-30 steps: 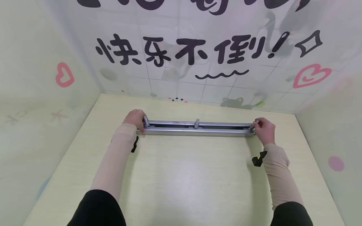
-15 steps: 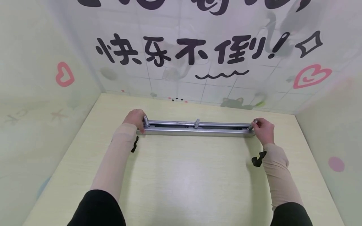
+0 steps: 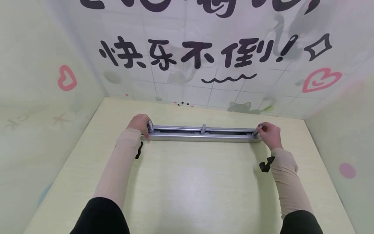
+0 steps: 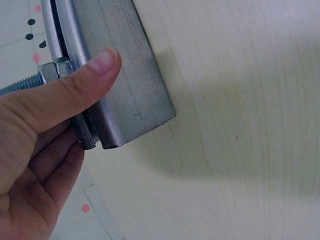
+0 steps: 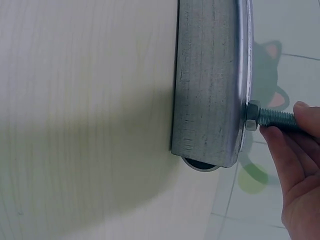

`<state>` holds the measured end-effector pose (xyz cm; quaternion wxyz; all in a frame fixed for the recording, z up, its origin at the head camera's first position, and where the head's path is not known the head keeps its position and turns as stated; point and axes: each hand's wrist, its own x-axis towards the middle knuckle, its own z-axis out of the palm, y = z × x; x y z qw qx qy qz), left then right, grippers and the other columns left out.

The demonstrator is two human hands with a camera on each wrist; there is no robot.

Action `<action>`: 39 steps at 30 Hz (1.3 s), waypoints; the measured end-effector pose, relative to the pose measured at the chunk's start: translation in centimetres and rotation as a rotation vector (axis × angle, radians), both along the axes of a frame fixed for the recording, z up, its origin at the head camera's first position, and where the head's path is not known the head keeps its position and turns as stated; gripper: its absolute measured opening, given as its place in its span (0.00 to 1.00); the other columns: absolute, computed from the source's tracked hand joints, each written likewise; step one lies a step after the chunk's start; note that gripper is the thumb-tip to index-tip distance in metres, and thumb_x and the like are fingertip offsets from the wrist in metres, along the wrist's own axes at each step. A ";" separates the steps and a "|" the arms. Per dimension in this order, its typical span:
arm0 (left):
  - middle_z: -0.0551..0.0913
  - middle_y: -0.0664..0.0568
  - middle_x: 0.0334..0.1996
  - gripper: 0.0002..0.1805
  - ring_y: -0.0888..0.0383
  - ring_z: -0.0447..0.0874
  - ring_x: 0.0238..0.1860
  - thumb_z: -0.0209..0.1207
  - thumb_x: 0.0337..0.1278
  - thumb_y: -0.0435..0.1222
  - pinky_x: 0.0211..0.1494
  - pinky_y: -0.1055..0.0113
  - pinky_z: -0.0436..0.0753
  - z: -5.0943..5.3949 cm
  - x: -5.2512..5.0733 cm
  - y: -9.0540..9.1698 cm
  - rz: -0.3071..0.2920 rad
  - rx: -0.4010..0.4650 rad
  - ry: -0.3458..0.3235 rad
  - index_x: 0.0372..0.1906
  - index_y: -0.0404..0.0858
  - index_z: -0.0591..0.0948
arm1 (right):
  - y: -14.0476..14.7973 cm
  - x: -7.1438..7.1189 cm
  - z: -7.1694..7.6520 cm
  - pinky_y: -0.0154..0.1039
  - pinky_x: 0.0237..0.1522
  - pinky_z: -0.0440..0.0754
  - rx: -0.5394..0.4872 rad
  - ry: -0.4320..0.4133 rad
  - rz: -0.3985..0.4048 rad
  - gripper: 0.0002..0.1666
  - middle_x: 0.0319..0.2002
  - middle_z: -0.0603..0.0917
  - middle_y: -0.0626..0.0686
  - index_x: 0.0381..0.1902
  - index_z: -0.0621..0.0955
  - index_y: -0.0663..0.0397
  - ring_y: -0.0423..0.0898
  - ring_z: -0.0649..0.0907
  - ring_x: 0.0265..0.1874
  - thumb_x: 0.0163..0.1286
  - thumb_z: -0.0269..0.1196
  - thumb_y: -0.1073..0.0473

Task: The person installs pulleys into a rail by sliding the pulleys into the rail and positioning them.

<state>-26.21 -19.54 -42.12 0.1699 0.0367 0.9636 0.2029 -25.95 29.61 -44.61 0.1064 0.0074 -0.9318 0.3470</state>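
A long slotted metal channel rail (image 3: 201, 137) lies across the table with its slot facing up. Several threaded bolts with nuts stand along that slot; one is the middle bolt (image 3: 203, 128). My left hand (image 3: 139, 123) grips the left end of the rail, its thumb on the front face (image 4: 127, 75) and fingers behind. Beside that thumb stands the left bolt (image 4: 25, 84). With thumb and fingertips, my right hand (image 3: 270, 134) pinches the threaded shank of the right bolt (image 5: 275, 118), above its hex nut (image 5: 252, 116). A curved dark piece (image 5: 200, 164) shows at the rail's right end.
The pale wood-grain table (image 3: 193, 182) ends at a printed white back wall (image 3: 181, 87). Side walls (image 3: 38, 97) stand left and right. Black straps (image 3: 265, 165) hang at both sleeves.
My right hand has shifted a little to the left, and the bolt it pinches has slid left along the slot, farther from the rail's right end. My left hand stays put.
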 end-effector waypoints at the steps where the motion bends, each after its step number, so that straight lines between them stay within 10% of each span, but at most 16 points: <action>1: 0.82 0.47 0.28 0.20 0.52 0.77 0.30 0.74 0.19 0.25 0.38 0.60 0.79 -0.1 0.0 0.0 0.000 -0.001 0.000 0.31 0.33 0.83 | 0.0 0.0 0.0 0.23 0.23 0.71 0.003 -0.007 0.004 0.08 0.28 0.81 0.66 0.35 0.80 0.71 0.39 0.74 0.22 0.59 0.59 0.69; 39: 0.82 0.48 0.28 0.20 0.52 0.77 0.31 0.74 0.18 0.25 0.40 0.58 0.78 -0.7 -0.8 0.2 -0.010 0.003 -0.004 0.30 0.34 0.83 | -0.5 -0.4 -0.3 0.49 0.34 0.79 0.077 -0.045 0.097 0.08 0.31 0.82 0.68 0.35 0.79 0.72 0.58 0.81 0.30 0.60 0.58 0.69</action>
